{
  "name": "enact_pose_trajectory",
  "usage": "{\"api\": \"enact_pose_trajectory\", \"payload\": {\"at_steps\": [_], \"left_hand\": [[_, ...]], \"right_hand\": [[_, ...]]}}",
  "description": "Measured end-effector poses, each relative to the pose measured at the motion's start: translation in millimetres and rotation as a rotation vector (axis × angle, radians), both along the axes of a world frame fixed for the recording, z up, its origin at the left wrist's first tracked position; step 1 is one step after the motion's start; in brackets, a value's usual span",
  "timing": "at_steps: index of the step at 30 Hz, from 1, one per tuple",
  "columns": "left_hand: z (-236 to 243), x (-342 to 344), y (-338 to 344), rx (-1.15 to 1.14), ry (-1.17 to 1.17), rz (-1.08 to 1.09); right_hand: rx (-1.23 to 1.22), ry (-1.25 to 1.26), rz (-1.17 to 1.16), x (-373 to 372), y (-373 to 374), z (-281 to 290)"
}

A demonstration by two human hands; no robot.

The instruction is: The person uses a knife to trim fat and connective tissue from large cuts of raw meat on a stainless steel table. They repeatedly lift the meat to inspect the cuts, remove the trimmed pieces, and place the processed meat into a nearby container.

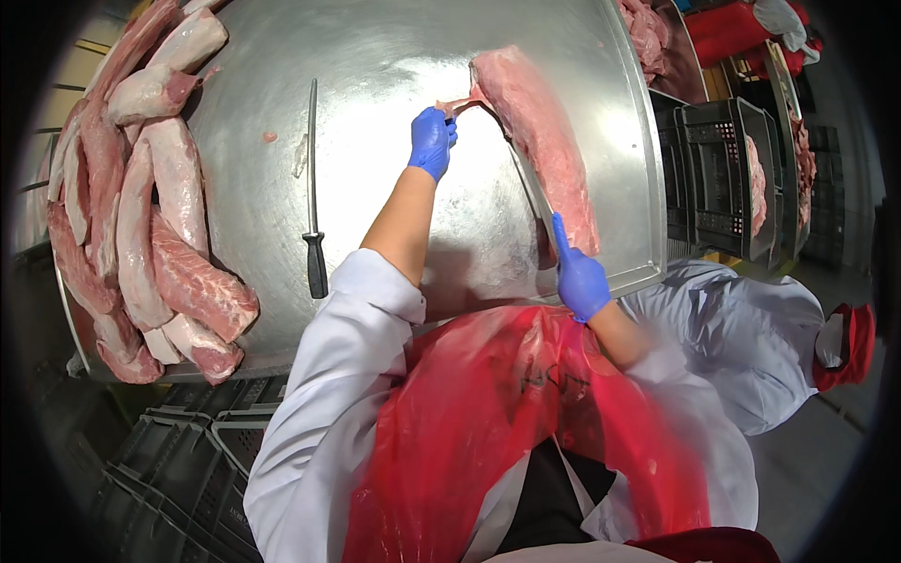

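Note:
A long pale-pink pork loin (542, 136) lies lengthwise on the metal table (375, 56). My left hand (432, 143), in a blue glove, is closed on a thin strip of meat trim (462, 101) that runs to the loin's far end. In my right hand (582, 281), also blue-gloved, is a knife (533, 186), its handle mostly hidden by the fingers. Its blade points away from me along the loin's left side, with my index finger stretched forward. Left of my left arm, a sharpening steel (313, 178) with a black handle rests on the table.
Several meat pieces (136, 206) are heaped along the table's left side. Dark crates (718, 178) stand beyond the right edge, near a bin of meat (648, 42). A co-worker in white (732, 328) is close on my right. More crates (178, 450) stand at lower left.

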State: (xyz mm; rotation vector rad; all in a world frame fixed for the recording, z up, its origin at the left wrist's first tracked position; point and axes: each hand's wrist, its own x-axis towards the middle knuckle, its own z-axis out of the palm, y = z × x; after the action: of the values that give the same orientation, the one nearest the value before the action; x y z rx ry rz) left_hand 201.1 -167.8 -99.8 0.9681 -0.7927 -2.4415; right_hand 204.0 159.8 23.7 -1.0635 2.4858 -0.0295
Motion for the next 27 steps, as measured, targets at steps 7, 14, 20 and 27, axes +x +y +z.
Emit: {"api": "enact_pose_trajectory", "payload": {"at_steps": [7,14,20,27], "left_hand": [[41.6,10.1,7.1,-0.318,0.137,-0.159],[65.1,17.2,2.2,-0.26,0.121,-0.16],[116.3,28.1,25.3,-0.266,0.21,-0.026],[262.8,281.1,-13.8,-1.383,-0.216,0.134]], "right_hand": [[-0.198,0.042,0.064,-60.5,-144.3,-28.1],[-0.202,-0.106,0.043,-43.6,-125.2,-56.6],[-0.342,-0.414,-0.089,-85.0,-225.5,-66.5],[-0.437,-0.87,-0.035,-2.6,-108.1,-14.5]]}}
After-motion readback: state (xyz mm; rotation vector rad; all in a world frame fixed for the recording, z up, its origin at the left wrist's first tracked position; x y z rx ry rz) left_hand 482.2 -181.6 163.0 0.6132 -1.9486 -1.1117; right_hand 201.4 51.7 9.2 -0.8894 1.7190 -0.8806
